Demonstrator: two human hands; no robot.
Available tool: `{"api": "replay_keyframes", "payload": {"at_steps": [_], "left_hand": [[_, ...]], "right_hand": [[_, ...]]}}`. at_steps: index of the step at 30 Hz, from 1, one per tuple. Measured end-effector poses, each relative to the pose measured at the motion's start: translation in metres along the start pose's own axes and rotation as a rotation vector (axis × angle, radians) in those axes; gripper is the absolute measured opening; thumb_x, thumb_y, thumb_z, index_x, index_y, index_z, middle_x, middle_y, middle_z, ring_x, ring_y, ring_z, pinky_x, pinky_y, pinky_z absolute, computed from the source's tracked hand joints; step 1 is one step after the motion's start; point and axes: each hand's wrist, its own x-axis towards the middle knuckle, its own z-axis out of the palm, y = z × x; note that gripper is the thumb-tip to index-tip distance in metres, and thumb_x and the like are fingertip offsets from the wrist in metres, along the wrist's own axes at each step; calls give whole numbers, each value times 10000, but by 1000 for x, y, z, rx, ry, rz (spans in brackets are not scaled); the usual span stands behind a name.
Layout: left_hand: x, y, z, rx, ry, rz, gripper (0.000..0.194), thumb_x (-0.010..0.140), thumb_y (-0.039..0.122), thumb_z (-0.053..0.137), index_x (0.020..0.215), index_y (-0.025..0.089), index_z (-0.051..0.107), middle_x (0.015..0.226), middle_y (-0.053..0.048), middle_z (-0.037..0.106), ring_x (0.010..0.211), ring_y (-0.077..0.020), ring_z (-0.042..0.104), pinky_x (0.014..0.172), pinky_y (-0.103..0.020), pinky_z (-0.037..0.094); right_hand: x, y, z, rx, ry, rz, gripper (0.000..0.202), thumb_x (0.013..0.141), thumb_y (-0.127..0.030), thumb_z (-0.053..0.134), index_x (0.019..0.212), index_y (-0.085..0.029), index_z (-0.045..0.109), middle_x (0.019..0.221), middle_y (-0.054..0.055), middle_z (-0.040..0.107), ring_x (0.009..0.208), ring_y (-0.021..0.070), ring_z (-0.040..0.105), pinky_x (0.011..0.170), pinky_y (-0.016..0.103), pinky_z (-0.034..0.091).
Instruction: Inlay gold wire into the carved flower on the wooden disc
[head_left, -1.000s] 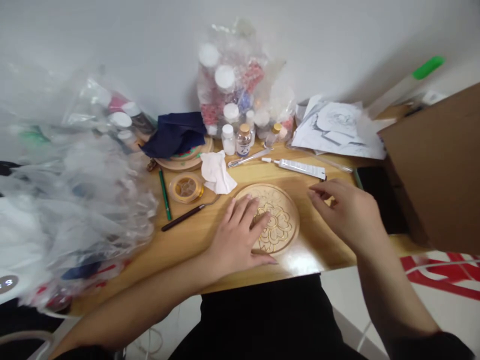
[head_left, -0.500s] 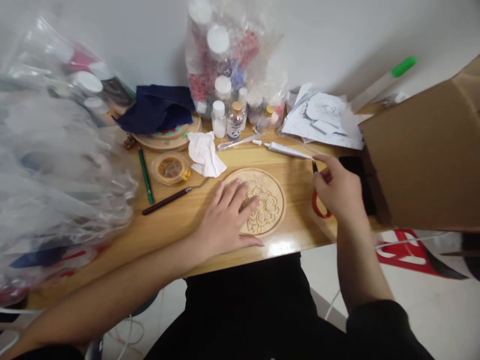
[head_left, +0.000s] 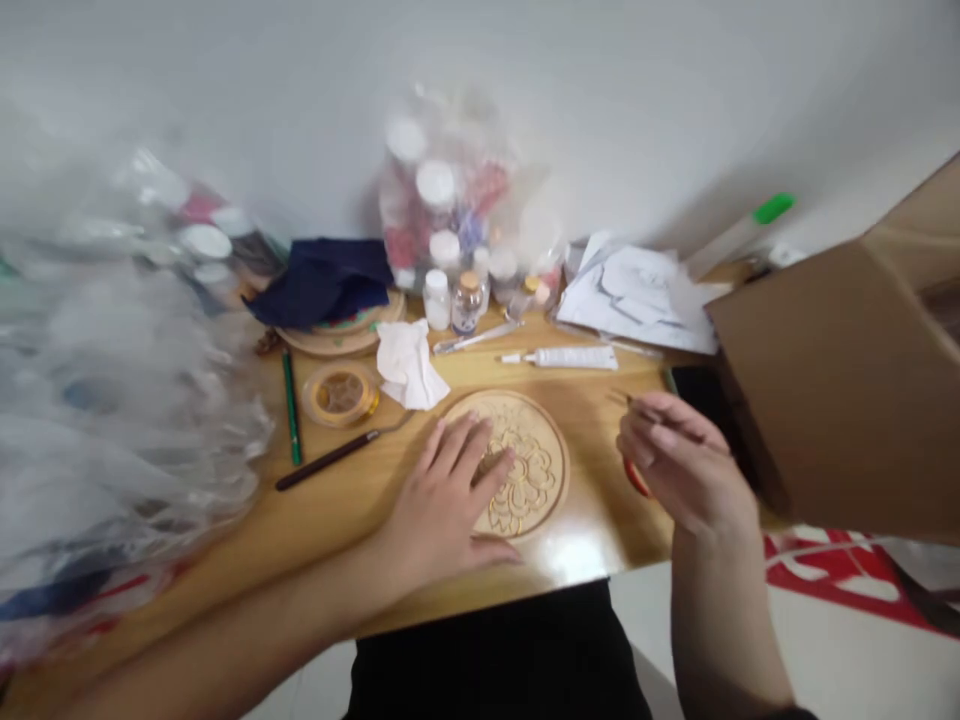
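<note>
A round wooden disc (head_left: 556,455) carries a flower pattern outlined in gold wire. Across its left part, my left hand (head_left: 450,490) lies flat with the fingers spread. To the right of the disc, my right hand (head_left: 686,465) is raised, its fingers pinched around a slim dark tool (head_left: 624,398) that looks like tweezers, tip pointing left. Motion blur softens this tool, and the fingers hide most of it. Below that hand, part of a red loop (head_left: 637,480) shows on the table, probably a scissors handle. A white glue tube (head_left: 574,357) lies beyond the disc.
Left of the disc are a crumpled tissue (head_left: 411,365), a wire spool (head_left: 340,395), a dark-handled tool (head_left: 328,460) and a green pencil (head_left: 291,405). Small bottles (head_left: 436,300) and papers (head_left: 637,295) stand behind. A cardboard box (head_left: 832,390) bounds the right, plastic bags (head_left: 127,400) the left.
My right hand has left the tip of the glue tube and now pinches the slim tool. The tube has swung nearly level. The camera has tilted up; my left hand stays on the disc.
</note>
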Motion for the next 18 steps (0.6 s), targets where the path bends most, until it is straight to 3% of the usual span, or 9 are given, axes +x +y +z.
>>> {"api": "replay_keyframes", "payload": {"at_steps": [6,9,11,14,18], "left_hand": [[1,-1,5,70,50,-3,927,753,885,456,1394,224,557,1446,-189,529,1378,-389,424,1117,-564,319],[1,0,3,74,32,7,925,765,880,446,1399,215,553,1450,-203,525,1382,-396,429,1115,-570,323],[2,0,1,63,-7,4,919,775,862,464,1415,206,538,1473,-212,502,1397,-402,415,1129,-575,305],[2,1,-1,42,-49,-7,919,780,838,500,1443,202,509,1504,-220,466,1420,-408,387,1153,-586,268],[3,1,-3,22,-69,-10,924,783,817,528,1437,164,516,1517,-241,443,1427,-429,374,1163,-597,252]], "right_hand": [[3,7,18,-23,44,18,154,814,-260,712,768,-190,583,555,-66,461,429,66,383,389,191,264],[-2,5,25,-34,31,65,104,814,-263,711,834,-187,641,518,-75,482,414,71,417,391,187,302],[-7,4,33,-108,19,71,95,841,-260,688,906,-191,684,517,-61,549,446,91,507,441,201,404],[-18,4,48,-261,11,30,137,905,-291,629,916,-181,709,682,7,699,625,130,661,599,246,541],[-31,6,63,-373,-28,35,210,976,-331,545,1045,-197,691,848,27,736,753,135,699,685,252,567]]}}
